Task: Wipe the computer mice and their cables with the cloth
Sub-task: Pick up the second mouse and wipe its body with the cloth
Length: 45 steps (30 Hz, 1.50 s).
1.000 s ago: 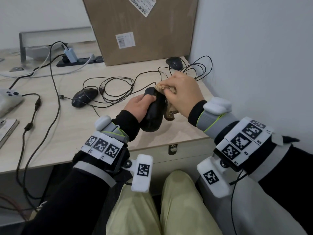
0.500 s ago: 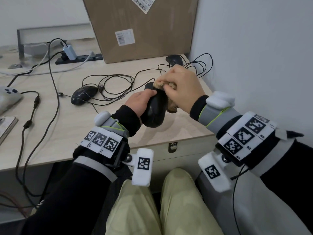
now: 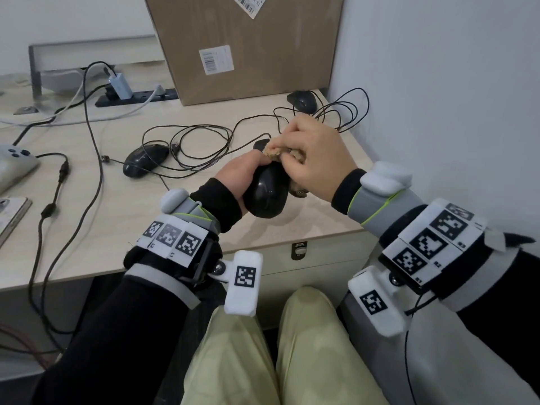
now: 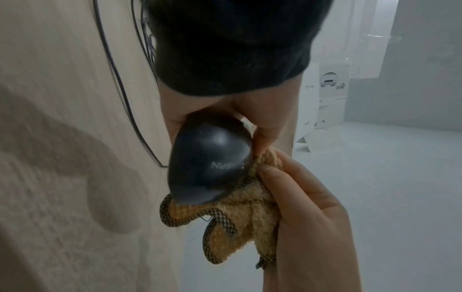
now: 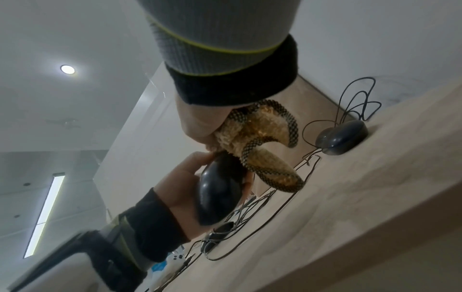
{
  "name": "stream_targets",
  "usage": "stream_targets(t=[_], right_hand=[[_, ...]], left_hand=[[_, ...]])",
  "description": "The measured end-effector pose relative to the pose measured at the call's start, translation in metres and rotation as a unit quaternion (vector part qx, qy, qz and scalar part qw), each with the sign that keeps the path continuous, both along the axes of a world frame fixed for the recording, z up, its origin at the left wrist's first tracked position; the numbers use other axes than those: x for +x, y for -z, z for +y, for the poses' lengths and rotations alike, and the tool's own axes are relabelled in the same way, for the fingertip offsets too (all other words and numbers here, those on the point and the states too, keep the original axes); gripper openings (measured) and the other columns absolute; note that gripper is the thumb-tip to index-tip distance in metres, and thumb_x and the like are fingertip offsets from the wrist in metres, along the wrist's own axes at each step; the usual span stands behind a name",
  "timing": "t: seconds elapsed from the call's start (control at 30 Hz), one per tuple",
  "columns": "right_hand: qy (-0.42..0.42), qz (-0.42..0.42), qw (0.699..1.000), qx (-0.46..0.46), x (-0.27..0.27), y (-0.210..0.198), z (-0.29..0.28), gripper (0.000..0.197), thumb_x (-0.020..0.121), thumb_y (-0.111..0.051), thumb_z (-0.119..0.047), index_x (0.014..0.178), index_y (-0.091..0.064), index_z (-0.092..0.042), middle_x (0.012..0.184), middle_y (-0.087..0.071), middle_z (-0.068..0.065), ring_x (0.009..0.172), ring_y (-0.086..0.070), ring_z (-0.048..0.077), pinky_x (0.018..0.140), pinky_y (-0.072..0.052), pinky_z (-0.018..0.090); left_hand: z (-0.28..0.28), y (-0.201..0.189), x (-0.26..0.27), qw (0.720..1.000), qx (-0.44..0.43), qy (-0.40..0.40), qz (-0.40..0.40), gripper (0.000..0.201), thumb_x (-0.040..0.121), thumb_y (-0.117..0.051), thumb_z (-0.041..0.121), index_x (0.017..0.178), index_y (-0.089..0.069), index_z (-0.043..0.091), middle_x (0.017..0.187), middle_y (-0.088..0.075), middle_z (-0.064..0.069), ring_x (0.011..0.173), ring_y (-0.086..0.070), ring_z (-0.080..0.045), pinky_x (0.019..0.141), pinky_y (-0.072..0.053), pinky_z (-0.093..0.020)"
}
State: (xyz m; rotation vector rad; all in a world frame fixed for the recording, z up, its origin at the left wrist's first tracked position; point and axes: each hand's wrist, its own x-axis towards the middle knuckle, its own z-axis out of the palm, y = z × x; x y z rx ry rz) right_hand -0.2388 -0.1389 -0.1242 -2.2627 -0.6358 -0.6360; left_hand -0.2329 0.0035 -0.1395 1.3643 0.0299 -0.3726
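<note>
My left hand (image 3: 244, 173) grips a glossy black mouse (image 3: 267, 194) above the desk's front edge, its rounded back toward me. My right hand (image 3: 314, 154) clutches a tan cloth with dark netted trim (image 3: 276, 152) and presses it against the mouse's right side and front. The left wrist view shows the mouse (image 4: 208, 166) between thumb and fingers, with the cloth (image 4: 246, 213) bunched under it. In the right wrist view the cloth (image 5: 260, 142) hangs from my fist over the mouse (image 5: 217, 195). Two more black mice lie on the desk, one left (image 3: 144, 160), one at the back right (image 3: 302, 100), amid tangled thin black cables (image 3: 204, 147).
A large cardboard box (image 3: 248, 45) stands at the back of the wooden desk (image 3: 122, 223). A power strip with a charger (image 3: 119, 89) lies left of it, a grey game controller (image 3: 14, 165) at the far left edge. A white wall (image 3: 438, 97) bounds the right side.
Both hands have stayed together on the mouse, the cloth hand shifting slightly toward the mouse's front end. The camera view has tilted a little.
</note>
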Motion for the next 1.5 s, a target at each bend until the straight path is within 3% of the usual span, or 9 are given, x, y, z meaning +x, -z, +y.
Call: stream_targets(t=[0.23,0.4,0.6,0.77,0.93,1.1,1.23,1.33,1.5], right_hand=[[0.066,0.046,0.996,-0.022,0.020,0.000,-0.007,0.028,0.079,-0.055,-0.004,0.098,-0.074,-0.013,0.091,-0.060,0.013,0.087,-0.058,0.028,0.078,-0.048,0.040],[0.028,-0.001,0.999,0.025,0.005,0.001,-0.004,0.026,0.076,-0.057,-0.003,0.093,-0.075,-0.013,0.086,-0.060,0.009,0.079,-0.057,0.019,0.073,-0.046,0.030],[0.061,0.034,0.996,-0.051,0.014,0.000,-0.007,0.029,0.078,-0.053,-0.006,0.098,-0.074,-0.012,0.092,-0.059,0.014,0.086,-0.058,0.028,0.073,-0.042,0.029],[0.051,0.024,0.998,0.012,0.011,-0.005,-0.010,0.027,0.076,-0.056,-0.004,0.092,-0.075,-0.015,0.087,-0.060,0.009,0.080,-0.054,0.016,0.073,-0.037,0.022],[0.019,0.033,0.999,-0.013,0.005,0.004,-0.004,0.028,0.073,-0.053,-0.009,0.091,-0.075,-0.012,0.085,-0.060,0.011,0.078,-0.057,0.021,0.071,-0.044,0.028],[0.077,0.069,0.994,-0.036,0.020,0.002,-0.009,0.027,0.080,-0.055,-0.006,0.099,-0.073,-0.013,0.097,-0.062,0.012,0.093,-0.058,0.028,0.081,-0.043,0.030],[0.024,-0.003,0.999,0.040,0.003,0.001,-0.003,0.025,0.074,-0.057,-0.005,0.091,-0.075,-0.011,0.086,-0.063,0.010,0.081,-0.058,0.019,0.074,-0.040,0.021],[-0.025,-0.012,1.000,0.011,-0.005,0.005,0.003,0.025,0.074,-0.056,-0.005,0.091,-0.074,-0.009,0.084,-0.060,0.011,0.076,-0.053,0.015,0.071,-0.040,0.021],[0.067,0.068,0.995,-0.028,0.024,-0.003,-0.007,0.029,0.082,-0.052,-0.007,0.102,-0.073,-0.014,0.098,-0.064,0.012,0.097,-0.058,0.026,0.079,-0.037,0.026]], left_hand=[[-0.001,0.003,-0.003,1.000,0.023,-0.017,0.012,0.032,0.086,-0.049,0.019,0.114,-0.053,0.004,0.086,-0.062,-0.015,0.072,-0.060,-0.024,0.075,-0.049,-0.033],[-0.002,-0.002,-0.002,0.999,0.007,-0.029,0.016,0.043,0.077,-0.054,0.024,0.115,-0.054,0.004,0.090,-0.061,-0.016,0.079,-0.059,-0.027,0.083,-0.048,-0.038],[0.000,0.004,-0.002,1.000,0.017,0.017,0.020,0.027,0.091,-0.045,0.019,0.110,-0.054,0.003,0.080,-0.065,-0.013,0.065,-0.065,-0.022,0.066,-0.054,-0.027],[0.000,0.002,-0.003,0.999,0.001,-0.012,0.048,0.044,0.075,-0.056,0.027,0.113,-0.055,0.004,0.096,-0.060,-0.020,0.085,-0.057,-0.031,0.096,-0.045,-0.048],[0.002,0.003,-0.004,0.998,-0.042,0.023,0.052,0.031,0.093,-0.039,0.025,0.104,-0.058,0.005,0.087,-0.063,-0.013,0.076,-0.062,-0.024,0.071,-0.057,-0.030],[0.002,0.009,-0.003,0.999,-0.011,0.016,0.038,0.078,0.093,-0.023,0.064,0.131,-0.052,0.002,0.114,-0.064,-0.021,0.100,-0.064,-0.030,0.077,-0.057,-0.033],[0.001,0.005,0.001,0.997,-0.065,0.026,0.044,0.086,0.091,-0.011,0.067,0.135,-0.046,0.001,0.118,-0.061,-0.021,0.103,-0.062,-0.028,0.080,-0.057,-0.031],[0.001,0.004,0.001,0.995,-0.077,0.042,0.039,0.087,0.091,-0.007,0.066,0.133,-0.047,0.001,0.106,-0.064,-0.016,0.090,-0.066,-0.022,0.075,-0.059,-0.027],[0.001,0.011,-0.004,0.997,-0.050,0.055,0.037,0.081,0.091,-0.007,0.066,0.109,-0.061,0.007,0.082,-0.073,-0.009,0.072,-0.072,-0.018,0.064,-0.058,-0.025]])
